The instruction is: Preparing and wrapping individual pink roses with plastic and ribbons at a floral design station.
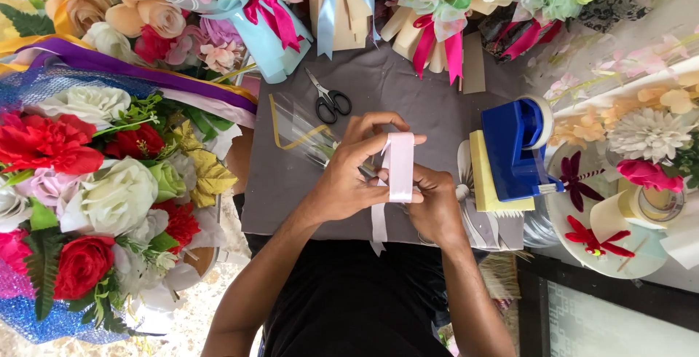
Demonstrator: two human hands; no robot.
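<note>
Grey cloth-covered work table [408,102], ringed by finished artificial-flower bouquets [95,175] on the left and ribbon-tied wrapped bouquets [342,7] along the far edge.

Blue desk tape dispenser [515,149] right of the hands, beside a pale yellow pad [486,182]. Black-handled scissors [331,100] lying near, apart from both hands. Clear cellophane sheet with a gold strip [298,135] just left of the hands.

Pale pink satin ribbon [400,167] at table centre, between both hands: one upright loop formed, loose tail hanging down over the near table edge. Judged early in the bow work: single fold made, no knot or tie visible, ribbon uncut at the tail.

Left hand [357,171] reaching in from the left, fingers curled and closed across the loop, thumb on the near side. Right hand [437,208] lower, fist-like, pinching the ribbon base; fingertips hidden behind the ribbon. Forearms converging, elbows out.
</note>
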